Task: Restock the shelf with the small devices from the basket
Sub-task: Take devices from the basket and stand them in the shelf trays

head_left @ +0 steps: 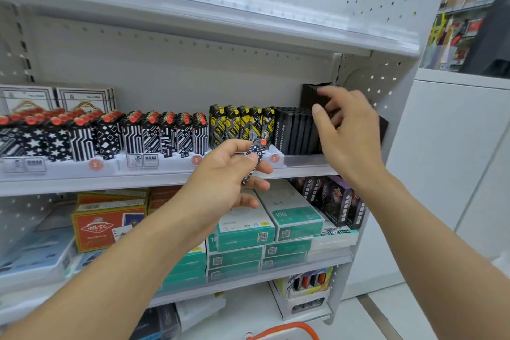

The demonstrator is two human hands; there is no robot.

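Three-tier white shelf unit, rows of patterned lighters on middle tier, right hand loosely spread at black lighters, left hand pinching black-and-white lighter before shelf edge, orange basket rim below.

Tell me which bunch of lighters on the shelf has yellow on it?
The yellow-and-black lighters, standing between the black-and-white lighters with red tops and the plain black lighters near the right hand. Only that group shows yellow.

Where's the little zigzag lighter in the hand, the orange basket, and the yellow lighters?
zigzag lighter [255,152], head view, its patterned body.
orange basket [287,329], head view, its rim.
yellow lighters [237,125], head view, middle of row.
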